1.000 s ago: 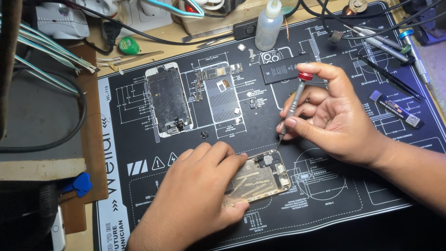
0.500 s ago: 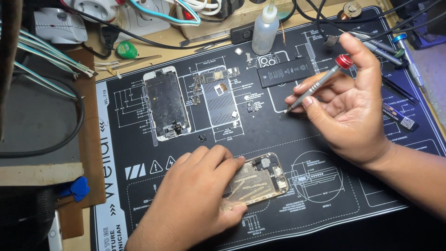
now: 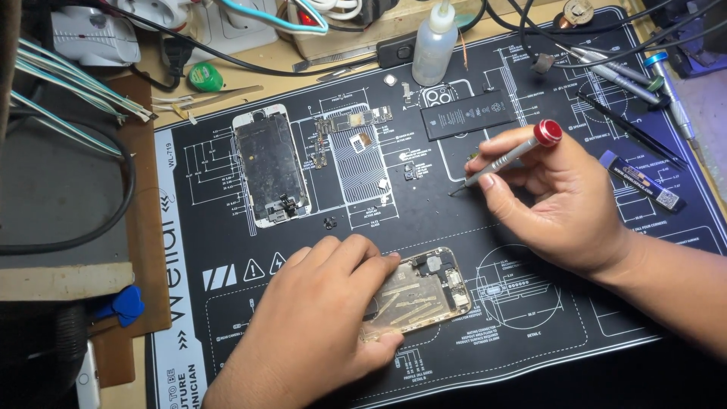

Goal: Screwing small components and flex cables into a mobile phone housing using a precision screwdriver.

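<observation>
Here, left hand (image 3: 318,326) pins a metallic phone chassis (image 3: 420,291); right hand (image 3: 556,193) pinches a slim screwdriver (image 3: 503,157).

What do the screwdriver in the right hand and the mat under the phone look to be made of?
Slim grey screwdriver with red cap: likely metal, since the shaft shows a dull metallic sheen. Black printed work mat: probably silicone or rubber, lying flat and matte with no glare.

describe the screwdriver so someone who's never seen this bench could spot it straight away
Start at the big black repair mat printed with white diagrams, then look to its upper right, just below the flat black rectangular battery. There the right hand pinches a slim grey metal screwdriver with a round red cap, slanted with its tip down-left. Unlike the grey pens and tools lying loose near the mat's right edge, it alone is held and red-capped.
</observation>
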